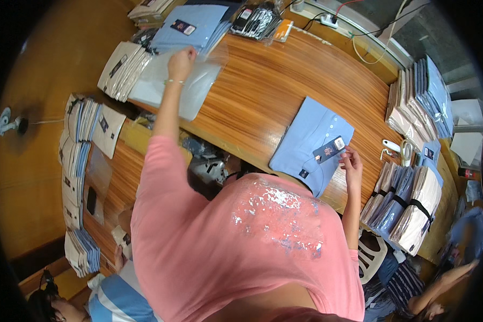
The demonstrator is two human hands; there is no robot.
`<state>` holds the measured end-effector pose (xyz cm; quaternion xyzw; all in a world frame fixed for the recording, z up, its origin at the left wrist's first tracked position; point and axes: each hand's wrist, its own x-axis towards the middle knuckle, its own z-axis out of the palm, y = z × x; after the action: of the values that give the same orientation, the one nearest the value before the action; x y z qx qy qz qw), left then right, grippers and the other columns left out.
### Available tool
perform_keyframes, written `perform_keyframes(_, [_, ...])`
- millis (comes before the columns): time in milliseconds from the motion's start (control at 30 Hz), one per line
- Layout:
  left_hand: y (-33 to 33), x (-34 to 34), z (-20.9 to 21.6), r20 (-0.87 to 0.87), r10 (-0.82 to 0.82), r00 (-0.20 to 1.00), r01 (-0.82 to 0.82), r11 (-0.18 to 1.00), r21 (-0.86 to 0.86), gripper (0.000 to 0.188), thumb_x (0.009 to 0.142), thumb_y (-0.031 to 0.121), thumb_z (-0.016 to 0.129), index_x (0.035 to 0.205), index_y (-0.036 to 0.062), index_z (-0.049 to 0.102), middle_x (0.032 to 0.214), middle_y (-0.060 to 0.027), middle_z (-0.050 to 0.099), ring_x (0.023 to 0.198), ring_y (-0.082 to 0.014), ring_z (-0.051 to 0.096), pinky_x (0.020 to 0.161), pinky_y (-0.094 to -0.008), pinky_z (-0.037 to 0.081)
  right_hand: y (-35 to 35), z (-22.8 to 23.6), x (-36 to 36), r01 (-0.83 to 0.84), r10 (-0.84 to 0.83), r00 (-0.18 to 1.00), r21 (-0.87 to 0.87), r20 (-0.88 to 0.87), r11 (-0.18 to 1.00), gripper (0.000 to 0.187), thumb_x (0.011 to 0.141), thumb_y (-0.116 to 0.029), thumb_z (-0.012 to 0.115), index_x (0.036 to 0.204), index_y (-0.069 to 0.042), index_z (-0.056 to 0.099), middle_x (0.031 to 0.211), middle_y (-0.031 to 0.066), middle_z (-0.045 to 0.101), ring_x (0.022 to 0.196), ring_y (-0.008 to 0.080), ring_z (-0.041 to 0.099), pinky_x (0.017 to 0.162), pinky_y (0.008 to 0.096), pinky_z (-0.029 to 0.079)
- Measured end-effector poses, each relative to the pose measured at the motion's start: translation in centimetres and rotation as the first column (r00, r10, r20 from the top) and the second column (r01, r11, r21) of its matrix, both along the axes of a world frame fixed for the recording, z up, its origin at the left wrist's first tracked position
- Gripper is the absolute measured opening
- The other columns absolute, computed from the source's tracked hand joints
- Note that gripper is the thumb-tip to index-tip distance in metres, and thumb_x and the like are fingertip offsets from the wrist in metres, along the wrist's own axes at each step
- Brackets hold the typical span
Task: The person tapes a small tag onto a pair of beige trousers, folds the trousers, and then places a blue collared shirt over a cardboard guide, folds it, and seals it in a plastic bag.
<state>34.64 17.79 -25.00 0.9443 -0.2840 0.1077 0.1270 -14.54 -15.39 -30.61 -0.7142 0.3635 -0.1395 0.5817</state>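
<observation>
My left hand is closed in a pinch on a clear plastic bag. It is over a stack of clear plastic bags at the table's far left. In front of me lies a folded blue polo shirt, turned at an angle, with white buttons up its placket. A dark hang tag rests on the shirt. Beside the tag, at the shirt's right edge, is my right hand, its fingers loosely bent and apart. Whether its fingertips touch the tag or the cloth is hard to see.
Bagged blue shirts and beige shirts are stacked far left. Black packets lie at the back. Right are bundled shirts, scissors and more stacks. Another person sits lower left, another lower right.
</observation>
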Motion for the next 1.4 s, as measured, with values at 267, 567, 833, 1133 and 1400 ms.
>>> perform_keyframes(267, [-7.2, -7.3, 20.8, -0.35, -0.586, 0.731, 0.328, 0.751, -0.574, 0.018, 0.096, 0.024, 0.042, 0.094, 0.0072, 0.049, 0.07, -0.0031, 0.06, 0.046, -0.0044, 0.047, 0.041, -0.0178, 0.036, 3.8, 8.0, 10.4, -0.246, 0.244, 0.923, -0.032, 0.299, 0.969, 0.038, 0.087, -0.015, 0.061, 0.122, -0.004, 0.054, 0.103, 0.006, 0.058, 0.097, 0.0126, 0.053, 0.08, 0.0237, 0.045])
perform_keyframes(567, [-19.6, -21.2, 15.5, -0.35, -0.935, -0.064, -0.033, 0.352, -0.935, 0.034, 0.097, 0.024, 0.043, 0.125, 0.0056, 0.039, 0.117, -0.012, 0.051, 0.1, -0.0197, 0.057, 0.088, -0.0344, 0.048, 8.4, 11.4, 19.5, -0.083, -0.105, 0.708, 0.229, 0.698, 0.97, 0.039, 0.083, -0.018, 0.067, 0.114, -0.003, 0.05, 0.102, 0.0084, 0.058, 0.093, 0.0187, 0.059, 0.081, 0.0305, 0.048])
perform_keyframes(833, [-18.2, -16.7, -2.1, -0.526, -0.85, -0.018, -0.207, 0.518, -0.83, 0.073, 0.09, 0.042, 0.054, 0.14, 0.0014, 0.021, 0.135, -0.0178, 0.041, 0.126, -0.0242, 0.038, 0.105, -0.035, 0.031, -4.3, 11.4, 11.5, -0.359, -0.077, 0.733, 0.481, 0.676, 0.8, 0.027, 0.091, -0.013, 0.054, 0.116, -0.005, 0.051, 0.088, 0.0072, 0.062, 0.077, 0.0176, 0.062, 0.065, 0.034, 0.055])
perform_keyframes(1133, [-21.9, -21.9, -1.9, -0.629, -0.774, 0.073, -0.312, 0.581, -0.751, 0.017, 0.082, 0.022, 0.069, 0.086, 0.0066, 0.062, 0.073, 0.0003, 0.061, 0.059, -0.0053, 0.056, 0.054, -0.0188, 0.046, -8.1, 10.7, 7.2, -0.226, -0.283, 0.796, 0.696, 0.535, 0.682, 0.05, 0.09, -0.024, 0.056, 0.132, -0.003, 0.04, 0.118, 0.0183, 0.056, 0.103, 0.0241, 0.06, 0.085, 0.0375, 0.053])
perform_keyframes(1400, [-21.7, -21.9, -3.5, -0.68, -0.719, 0.145, -0.444, 0.567, -0.694, 0.019, 0.086, 0.027, 0.064, 0.089, 0.0088, 0.061, 0.074, 0.003, 0.06, 0.058, -0.0028, 0.052, 0.05, -0.0165, 0.039, -5.7, 5.6, 6.1, -0.034, -0.169, 0.94, 0.573, 0.297, 0.819, 0.016, 0.085, -0.007, 0.06, 0.1, -0.001, 0.059, 0.091, 0.0101, 0.066, 0.078, 0.0131, 0.065, 0.07, 0.0263, 0.056])
